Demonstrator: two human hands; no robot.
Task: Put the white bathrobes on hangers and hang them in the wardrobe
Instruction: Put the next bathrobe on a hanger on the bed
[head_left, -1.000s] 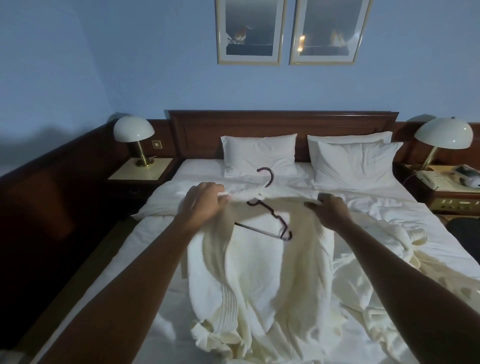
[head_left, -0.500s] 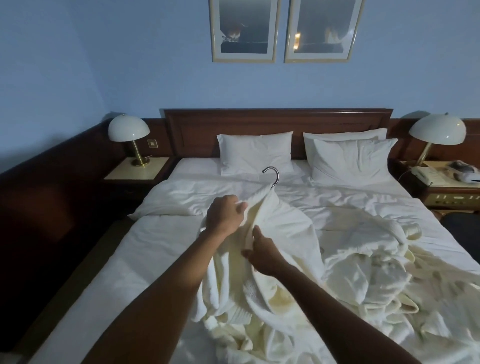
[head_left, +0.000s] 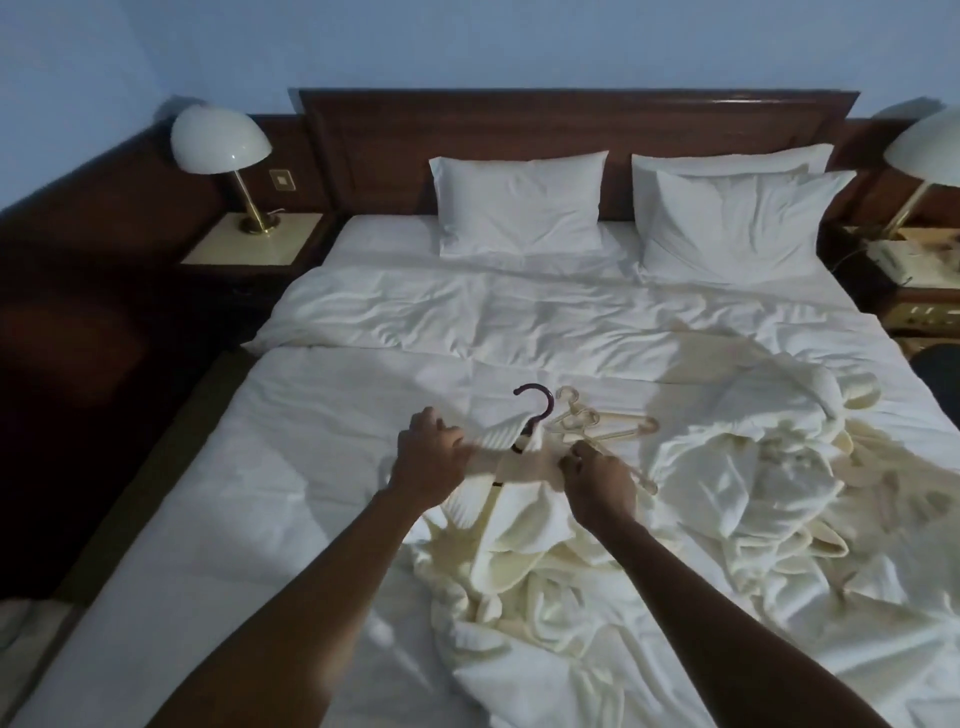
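A white bathrobe (head_left: 524, 551) lies spread on the bed with a dark hanger inside its collar; the dark hook (head_left: 535, 402) sticks out above. My left hand (head_left: 428, 457) grips the robe's left shoulder. My right hand (head_left: 597, 475) pinches the collar on the right side. Beside the hook lie pale plastic hangers (head_left: 602, 423) on the duvet. A second white bathrobe (head_left: 753, 467) sits crumpled to the right.
The bed (head_left: 363, 374) has a white duvet and pillows (head_left: 519, 202) against a wooden headboard. Bedside tables with dome lamps (head_left: 218, 140) stand at both sides; the right one holds a telephone (head_left: 898, 254). No wardrobe is in view.
The robe, held up in the air a second ago, now lies on the bed. My hands have spread apart to its shoulders, and my view has tilted downward.
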